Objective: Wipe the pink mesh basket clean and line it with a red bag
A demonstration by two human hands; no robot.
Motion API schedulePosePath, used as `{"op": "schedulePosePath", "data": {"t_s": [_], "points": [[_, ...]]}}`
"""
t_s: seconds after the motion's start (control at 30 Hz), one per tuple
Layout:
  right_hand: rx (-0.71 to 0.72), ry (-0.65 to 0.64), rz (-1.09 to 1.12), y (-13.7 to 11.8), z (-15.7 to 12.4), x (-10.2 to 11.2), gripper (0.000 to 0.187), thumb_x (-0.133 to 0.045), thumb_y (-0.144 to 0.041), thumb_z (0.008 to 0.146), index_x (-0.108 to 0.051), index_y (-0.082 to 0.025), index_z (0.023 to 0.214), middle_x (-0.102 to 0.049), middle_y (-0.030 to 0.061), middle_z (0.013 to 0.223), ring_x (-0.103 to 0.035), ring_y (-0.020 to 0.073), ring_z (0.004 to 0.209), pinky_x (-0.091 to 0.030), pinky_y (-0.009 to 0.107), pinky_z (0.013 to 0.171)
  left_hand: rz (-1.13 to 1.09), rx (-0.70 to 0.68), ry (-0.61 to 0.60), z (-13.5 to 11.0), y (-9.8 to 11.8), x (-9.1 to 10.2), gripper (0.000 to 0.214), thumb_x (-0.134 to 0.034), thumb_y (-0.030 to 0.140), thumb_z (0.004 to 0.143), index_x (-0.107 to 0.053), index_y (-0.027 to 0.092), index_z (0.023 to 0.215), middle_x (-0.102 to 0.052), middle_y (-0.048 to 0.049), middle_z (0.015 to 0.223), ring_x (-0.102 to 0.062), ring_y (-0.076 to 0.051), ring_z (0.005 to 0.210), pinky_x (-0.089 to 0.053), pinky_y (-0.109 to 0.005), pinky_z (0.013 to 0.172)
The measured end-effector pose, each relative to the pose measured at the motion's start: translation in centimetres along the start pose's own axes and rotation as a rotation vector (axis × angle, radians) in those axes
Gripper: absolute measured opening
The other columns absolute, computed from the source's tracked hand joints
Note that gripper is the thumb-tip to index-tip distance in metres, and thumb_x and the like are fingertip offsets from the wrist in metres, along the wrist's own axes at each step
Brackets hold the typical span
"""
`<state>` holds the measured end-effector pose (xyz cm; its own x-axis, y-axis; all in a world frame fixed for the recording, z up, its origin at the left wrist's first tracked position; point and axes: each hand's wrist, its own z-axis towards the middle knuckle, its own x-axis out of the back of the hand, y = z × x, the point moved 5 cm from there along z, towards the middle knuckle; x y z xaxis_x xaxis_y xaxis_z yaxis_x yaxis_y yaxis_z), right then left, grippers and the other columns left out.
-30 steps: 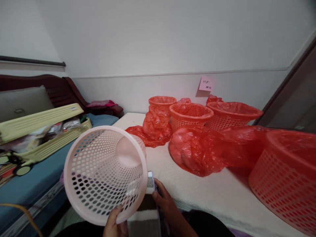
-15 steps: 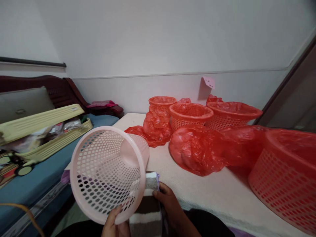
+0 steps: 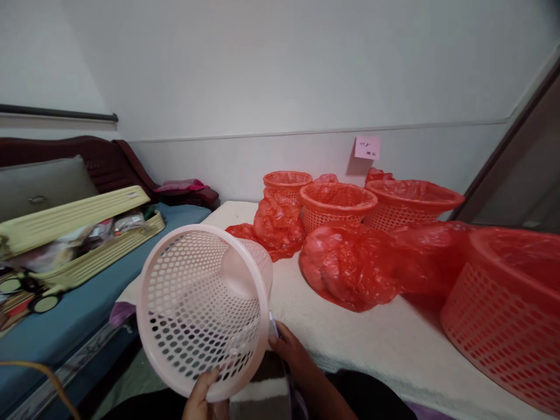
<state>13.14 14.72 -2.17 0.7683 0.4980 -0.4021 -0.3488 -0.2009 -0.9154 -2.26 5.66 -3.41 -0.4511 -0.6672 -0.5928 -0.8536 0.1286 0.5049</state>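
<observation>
Pale wall (image 3: 262, 70); pink basket (image 3: 205, 291), seven o'clock.
Left fingers (image 3: 203, 386) pinch its rim (image 3: 264, 303); right fingers (image 3: 282, 348) clasp striped cloth (image 3: 262, 402); keep rim steady.

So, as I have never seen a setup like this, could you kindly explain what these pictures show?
Certainly. There is no machine here: a person works with two bare hands, and every picture comes from one camera worn on that person's head, looking forward and down.

The left hand grips the rim of a pale pink basket, tilted so that we look into its mouth. The right hand holds a striped cloth next to the basket.

On the white cover stand four red baskets with red plastic in and around them; some of the plastic lies bunched up in front.
</observation>
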Motion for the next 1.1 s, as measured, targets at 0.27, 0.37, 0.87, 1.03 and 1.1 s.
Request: {"op": "schedulePosePath", "data": {"t_s": [0.27,0.37,0.87,1.03,1.1], "points": [[-0.160,-0.017,0.180,0.8,-0.5,-0.9,0.054,-0.081,-0.046,0.063,-0.069,-0.019,0.108,-0.075,0.0059,0.092,-0.069,0.0274,0.086,-0.048,0.045,0.087,0.056,-0.046,0.026,-0.6,-0.3,-0.7,0.046,-0.058,0.015,0.075,-0.062,0.013,0.121,-0.078,-0.0077,0.091,-0.072,-0.028,0.093,-0.053,-0.041,0.094],[-0.135,-0.009,0.196,0.8,-0.4,-0.9,0.055,-0.077,-0.050,0.067,-0.068,-0.020,0.112,-0.074,0.0059,0.093,-0.069,0.0271,0.088,-0.047,0.044,0.088,0.038,-0.035,-0.005,-0.8,-0.4,-1.2,0.048,-0.057,0.013,0.075,-0.060,0.011,0.123,-0.077,-0.0088,0.094,-0.072,-0.027,0.093,-0.053,-0.041,0.094],[0.134,0.708,0.095,-3.4,-1.8,6.2,0.052,-0.071,-0.046,0.071,-0.061,-0.022,0.116,-0.074,0.0039,0.095,-0.067,0.0277,0.091,-0.052,0.036,0.076,0.096,-0.114,0.076,-1.5,-0.1,-1.6,0.053,-0.054,0.008,0.085,-0.045,0.010,0.137,-0.078,-0.0090,0.081,-0.074,-0.025,0.085,-0.057,-0.039,0.087],[0.389,0.860,-0.263,-5.7,-4.3,4.0,0.052,-0.065,-0.049,0.078,-0.057,-0.021,0.121,-0.067,0.0084,0.116,-0.060,0.0284,0.109,-0.047,0.040,0.093,0.145,-0.085,0.131,-0.3,-1.0,0.0,0.061,-0.060,0.003,0.078,-0.044,0.011,0.136,-0.077,-0.0066,0.074,-0.074,-0.027,0.085,-0.058,-0.040,0.085],[0.439,0.829,-0.391,-5.6,-4.6,3.0,0.048,-0.065,-0.047,0.078,-0.058,-0.022,0.118,-0.064,0.0088,0.120,-0.057,0.0284,0.112,-0.045,0.040,0.095,0.187,-0.069,0.131,-0.1,-1.2,0.6,0.061,-0.062,0.004,0.077,-0.046,0.013,0.135,-0.077,-0.0064,0.076,-0.074,-0.028,0.086,-0.058,-0.039,0.084]]}}
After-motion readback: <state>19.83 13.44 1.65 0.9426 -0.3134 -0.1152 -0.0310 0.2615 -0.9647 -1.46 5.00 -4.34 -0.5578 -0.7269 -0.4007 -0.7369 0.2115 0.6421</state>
